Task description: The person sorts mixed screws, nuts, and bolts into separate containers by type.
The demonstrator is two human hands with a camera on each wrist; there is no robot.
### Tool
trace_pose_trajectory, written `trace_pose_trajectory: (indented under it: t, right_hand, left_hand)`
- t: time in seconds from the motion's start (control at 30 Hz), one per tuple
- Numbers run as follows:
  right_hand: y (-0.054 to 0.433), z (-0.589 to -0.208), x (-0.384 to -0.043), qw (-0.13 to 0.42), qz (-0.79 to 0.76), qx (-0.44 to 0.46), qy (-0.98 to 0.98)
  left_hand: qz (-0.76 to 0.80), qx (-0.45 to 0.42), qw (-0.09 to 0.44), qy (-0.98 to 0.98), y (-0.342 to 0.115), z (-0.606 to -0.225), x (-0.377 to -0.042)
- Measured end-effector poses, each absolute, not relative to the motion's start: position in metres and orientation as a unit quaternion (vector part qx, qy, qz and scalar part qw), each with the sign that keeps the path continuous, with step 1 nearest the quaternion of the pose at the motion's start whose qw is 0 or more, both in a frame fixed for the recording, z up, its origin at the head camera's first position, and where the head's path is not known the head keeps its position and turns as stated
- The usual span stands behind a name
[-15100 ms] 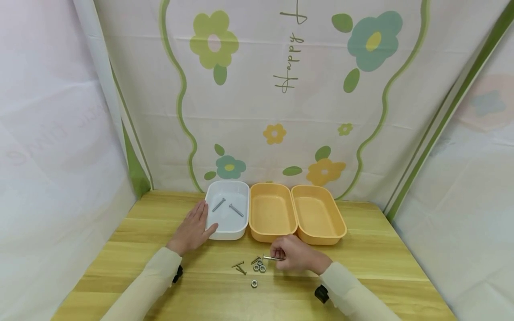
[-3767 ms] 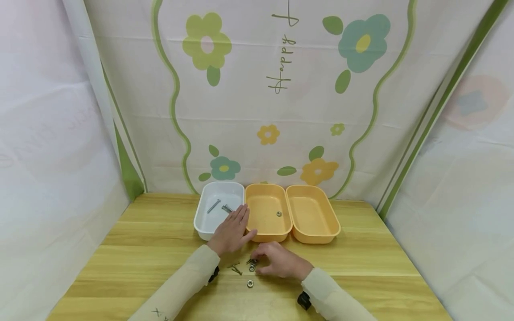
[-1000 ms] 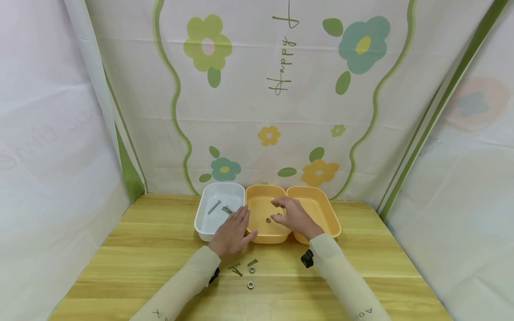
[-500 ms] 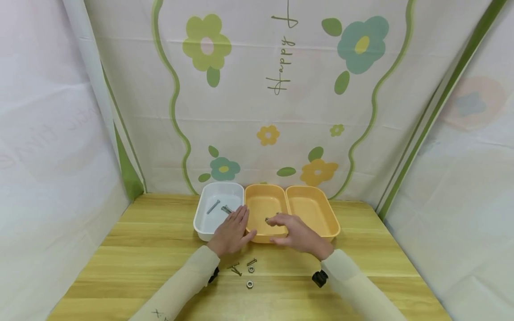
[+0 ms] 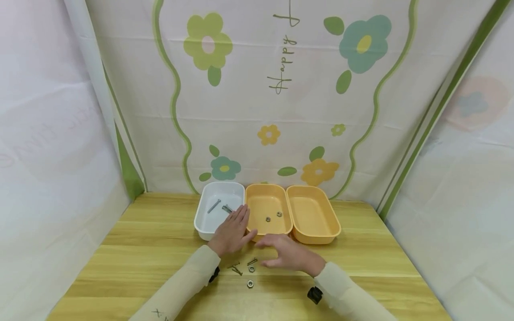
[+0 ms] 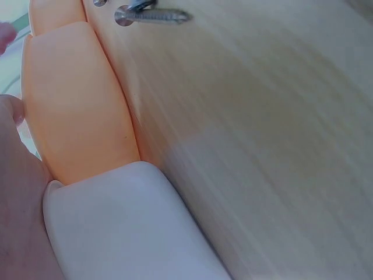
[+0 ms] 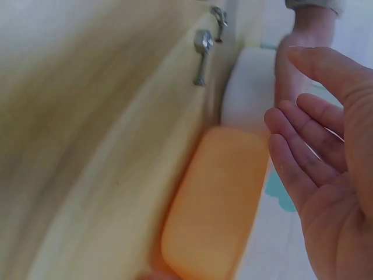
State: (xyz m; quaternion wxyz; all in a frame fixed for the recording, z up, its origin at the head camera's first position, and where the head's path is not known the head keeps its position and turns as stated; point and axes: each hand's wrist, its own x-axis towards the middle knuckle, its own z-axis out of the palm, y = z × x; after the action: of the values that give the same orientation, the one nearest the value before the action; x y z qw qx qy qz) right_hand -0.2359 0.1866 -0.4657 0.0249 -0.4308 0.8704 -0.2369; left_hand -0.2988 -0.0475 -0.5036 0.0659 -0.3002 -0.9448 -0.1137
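Observation:
My left hand [image 5: 230, 231] rests with extended fingers where the white bin [image 5: 199, 223] meets the middle yellow bin [image 5: 261, 238]. My right hand [image 5: 290, 255] hovers in front of that yellow bin, thumb and fingers spread, holding nothing in the right wrist view. Two hex nuts lie on the table just left of it, one nearer [image 5: 250, 284] and one farther [image 5: 251, 269]. Beside them are a brassy screw [image 5: 252, 261] and a small group of screws [image 5: 237, 269]. Inside the middle bin sit two nuts, a left one [image 5: 267, 219] and a right one [image 5: 279, 214]. Silver bolts [image 5: 214, 206] lie in the white bin, partly behind my left fingers.
Another yellow bin [image 5: 315, 214] adjoins the middle one on the right, completing a row at the back of the wooden table [image 5: 373, 258]. A flower-printed cloth [image 5: 241, 102] hangs behind the row, and pale cloth walls stand at both sides.
Over the last second my right hand has drawn back from above the middle bin toward the table. Since the oldest frame, nuts have entered that bin and my left hand has shifted right.

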Motion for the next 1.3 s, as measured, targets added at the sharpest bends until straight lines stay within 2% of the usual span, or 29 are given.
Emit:
trace_pose_trajectory:
  t: [0.3,0.7,0.93,1.17,1.3]
  right_hand:
    - [0.170,-0.488,-0.233,0.071,-0.217,-0.446,0.866]
    - [0.160,-0.497,-0.236,0.061,-0.169,-0.469,0.865]
    - [0.156,-0.500,-0.237,0.070,-0.151,-0.486,0.858]
    - [0.163,-0.491,-0.242,0.099,-0.219,-0.478,0.845]
    - [0.169,-0.475,-0.246,0.092,-0.237,-0.478,0.841]
  left_hand:
    - [-0.119,-0.303,0.060,-0.944,-0.049,-0.504,-0.299]
    - [-0.137,-0.305,0.075,-0.939,-0.048,-0.506,-0.301]
    - [-0.122,-0.297,0.063,-0.945,-0.048,-0.504,-0.300]
    - [-0.114,-0.299,0.067,-0.945,-0.048,-0.504,-0.299]
    - [-0.107,-0.298,0.065,-0.946,-0.048,-0.503,-0.299]
